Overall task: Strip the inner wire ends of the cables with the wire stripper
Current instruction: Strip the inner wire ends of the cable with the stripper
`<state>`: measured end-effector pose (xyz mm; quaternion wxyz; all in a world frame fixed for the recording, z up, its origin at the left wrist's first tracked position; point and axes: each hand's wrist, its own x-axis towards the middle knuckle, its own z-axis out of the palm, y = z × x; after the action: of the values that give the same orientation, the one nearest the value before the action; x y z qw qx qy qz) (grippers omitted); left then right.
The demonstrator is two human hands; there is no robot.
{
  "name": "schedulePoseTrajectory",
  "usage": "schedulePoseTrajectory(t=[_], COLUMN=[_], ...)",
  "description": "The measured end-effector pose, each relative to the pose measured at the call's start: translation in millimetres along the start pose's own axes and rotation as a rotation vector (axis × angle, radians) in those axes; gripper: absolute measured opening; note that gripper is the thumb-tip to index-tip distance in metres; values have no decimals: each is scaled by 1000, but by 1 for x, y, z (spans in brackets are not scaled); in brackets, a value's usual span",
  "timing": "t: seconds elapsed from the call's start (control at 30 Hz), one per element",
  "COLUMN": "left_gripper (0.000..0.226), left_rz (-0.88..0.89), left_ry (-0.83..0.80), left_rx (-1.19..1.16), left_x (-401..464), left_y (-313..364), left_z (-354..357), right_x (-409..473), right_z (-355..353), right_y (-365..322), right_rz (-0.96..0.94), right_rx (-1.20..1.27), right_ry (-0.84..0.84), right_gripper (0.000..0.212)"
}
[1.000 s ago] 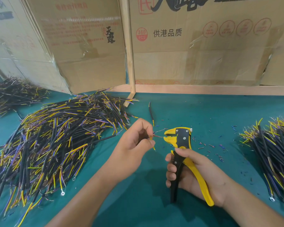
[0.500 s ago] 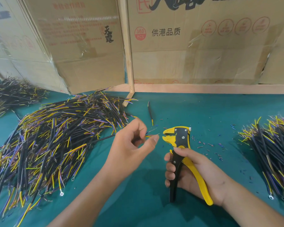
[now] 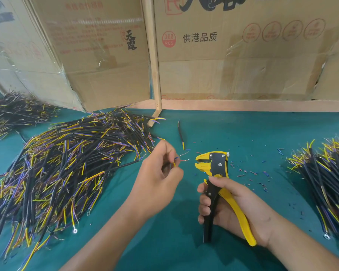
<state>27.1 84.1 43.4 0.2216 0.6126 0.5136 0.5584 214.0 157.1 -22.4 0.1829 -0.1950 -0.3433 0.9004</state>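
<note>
— What covers the bench?
— A teal mat (image 3: 243,130).
— And on it?
— A large cable heap (image 3: 63,163) left, a smaller pile (image 3: 325,173) right, one loose cable (image 3: 180,134) far centre, insulation scraps (image 3: 250,174) scattered between.

Desk: teal mat (image 3: 243,130) covers the whole top.
Backdrop: flattened cardboard boxes (image 3: 243,55) with black and red Chinese print, patched with clear tape.
Frame: pale wooden post (image 3: 154,65) and rail (image 3: 252,105).
Light: even, soft.
</note>
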Motion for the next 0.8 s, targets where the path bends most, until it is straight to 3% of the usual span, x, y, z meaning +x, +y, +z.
schedulePoseTrajectory(t=[0.1, 0.3, 0.57, 0.8], left_gripper=[11, 21, 7, 16], left_rz=[-36, -82, -103, -24], left_ry=[-5, -76, -79, -118], left_rx=[-25, -141, -111, -7], left_x=[0, 0, -3, -3], left_y=[0, 1, 2, 0], left_z=[1, 4, 2, 2], right_x=[1, 0, -1, -3], right_z=[-1, 0, 2, 6], right_y=[1, 1, 0, 0], right_rz=[0, 6, 5, -8], right_rx=[4, 10, 9, -1], right_ry=[1, 6, 4, 28], right_gripper=[36, 36, 36, 39])
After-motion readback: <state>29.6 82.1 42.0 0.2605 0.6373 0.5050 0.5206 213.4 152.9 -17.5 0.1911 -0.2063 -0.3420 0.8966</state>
